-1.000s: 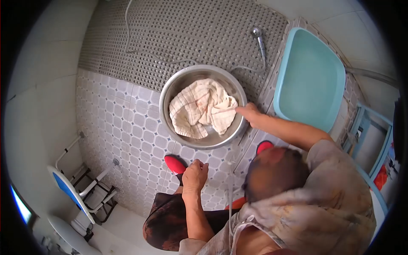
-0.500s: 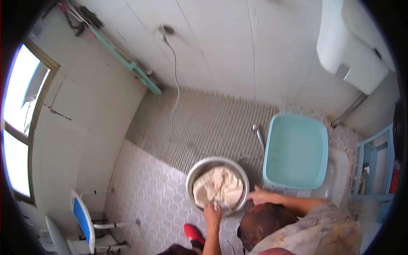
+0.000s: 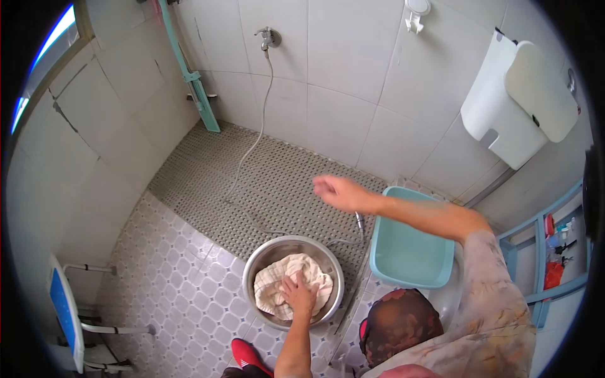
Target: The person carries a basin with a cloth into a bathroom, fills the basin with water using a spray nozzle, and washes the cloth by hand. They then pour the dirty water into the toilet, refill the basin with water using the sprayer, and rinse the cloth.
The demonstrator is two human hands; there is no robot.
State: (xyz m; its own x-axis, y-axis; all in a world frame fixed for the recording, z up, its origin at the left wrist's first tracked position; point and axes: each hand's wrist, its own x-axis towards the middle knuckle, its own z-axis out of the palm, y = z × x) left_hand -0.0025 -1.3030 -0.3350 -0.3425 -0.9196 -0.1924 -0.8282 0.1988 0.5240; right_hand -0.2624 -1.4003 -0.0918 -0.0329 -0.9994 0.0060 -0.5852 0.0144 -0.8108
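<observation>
Cloth: pale checked cloth [image 3: 270, 290] bunched up inside a round metal basin [image 3: 338, 276], lower centre of the frame. Basin is on the floor, upper edge overlapping the grey perforated mat [image 3: 201, 165], lower part over patterned floor tiles [image 3: 183, 271]. Left grip [image 3: 300, 295] is down on the cloth, fingers spread and apart, palm side down, not clamped; no fold visible between the fingers. Right grip [image 3: 337, 192] is near mid-frame, well apart from cloth and basin, nothing visible in it; fingers blurred and foreshortened, can't tell if they're apart or together. Right forearm crosses the view over the upper part of a teal tub [image 3: 413, 255], which sits right of the basin, the two apart. Shower head [image 3: 359, 220] is between right forearm and basin, just left of the tub; its hose bends down toward the basin's upper rim. Wall tap [image 3: 269, 38] at upper left of centre, pale hose [image 3: 265, 108] hanging from it down to the mat. Teal pole [image 3: 189, 77] leans in the upper left corner area. Lower left: blue-and-white seat [image 3: 63, 309] with metal legs. Right edge: light blue rack [image 3: 540, 252] with small items, a red one among them. Upper right: white wall unit [image 3: 504, 107]. Red shoe [image 3: 244, 353] at bottom, below the basin. Dark patterned fabric [image 3: 403, 321] right of it, near the tub.
</observation>
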